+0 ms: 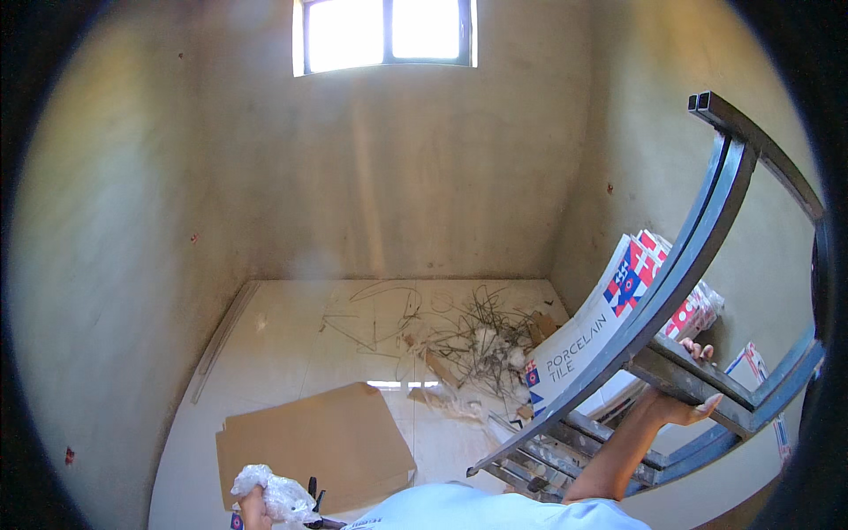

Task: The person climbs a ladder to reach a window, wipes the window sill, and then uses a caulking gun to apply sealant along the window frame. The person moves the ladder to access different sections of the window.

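Observation:
My right hand (676, 408), reaching up from the lower right, is closed around a crossbar of a grey metal ladder-like frame (676, 375). Its thumb lies on the near side of the bar and its fingertips show over the far side. The frame is tilted, its upper end leaning toward the right wall. At the lower left, my left hand (253, 508) is closed on a crumpled wad of clear plastic wrap (284, 496). Beside the wad juts a small dark object (315, 495) whose kind I cannot make out.
Brown cardboard sheets (314, 446) lie flat on the pale tiled floor (291, 331). Beyond them is a heap of wire and scraps (486, 340). White, red and blue tile cartons (579, 340) stand behind the frame. A window (389, 34) is high in the back wall.

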`<state>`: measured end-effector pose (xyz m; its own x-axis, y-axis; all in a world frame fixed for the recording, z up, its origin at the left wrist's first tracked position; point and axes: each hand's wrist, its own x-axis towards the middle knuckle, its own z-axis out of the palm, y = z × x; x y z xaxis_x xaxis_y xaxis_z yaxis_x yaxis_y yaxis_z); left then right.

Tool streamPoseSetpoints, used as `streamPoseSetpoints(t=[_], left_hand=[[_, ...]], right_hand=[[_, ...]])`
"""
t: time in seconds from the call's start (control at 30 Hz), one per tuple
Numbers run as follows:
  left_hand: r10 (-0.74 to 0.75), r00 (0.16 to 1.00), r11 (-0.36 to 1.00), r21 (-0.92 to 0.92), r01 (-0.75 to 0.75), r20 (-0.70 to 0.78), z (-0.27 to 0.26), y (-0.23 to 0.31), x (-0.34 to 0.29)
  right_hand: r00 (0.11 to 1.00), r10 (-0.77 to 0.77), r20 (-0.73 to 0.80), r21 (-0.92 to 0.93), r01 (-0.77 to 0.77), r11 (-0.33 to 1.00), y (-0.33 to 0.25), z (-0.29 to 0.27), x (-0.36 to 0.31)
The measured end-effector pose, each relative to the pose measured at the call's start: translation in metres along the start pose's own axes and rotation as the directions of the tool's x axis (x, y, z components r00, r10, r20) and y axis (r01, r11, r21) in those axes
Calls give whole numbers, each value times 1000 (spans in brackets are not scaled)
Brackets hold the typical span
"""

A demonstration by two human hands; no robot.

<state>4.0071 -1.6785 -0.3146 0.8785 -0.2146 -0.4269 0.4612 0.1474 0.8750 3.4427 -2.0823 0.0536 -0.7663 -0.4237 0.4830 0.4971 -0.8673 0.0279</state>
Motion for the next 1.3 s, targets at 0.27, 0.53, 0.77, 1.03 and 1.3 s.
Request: streamPoseSetpoints(t=[0.27,0.53,0.77,1.03,1.3], left_hand=[[119,989,992,29,-122,88,95,31,141],[12,998,999,-37,-15,-68,214,104,343],[104,984,994,49,-98,-142,290,170,394],[125,945,990,-18,-137,-302,318,221,366],[18,902,989,-126,-80,-432,340,212,351]], right_hand=[[935,318,157,258,-349,901,164,3,-57],[886,343,-313,-68,-381,922,440,24,-137],[922,345,-174,-533,-383,754,638,-15,-115],[639,303,707,-255,-169,952,835,-4,-114],[149,832,535,133,-987,91,947,114,-168]])
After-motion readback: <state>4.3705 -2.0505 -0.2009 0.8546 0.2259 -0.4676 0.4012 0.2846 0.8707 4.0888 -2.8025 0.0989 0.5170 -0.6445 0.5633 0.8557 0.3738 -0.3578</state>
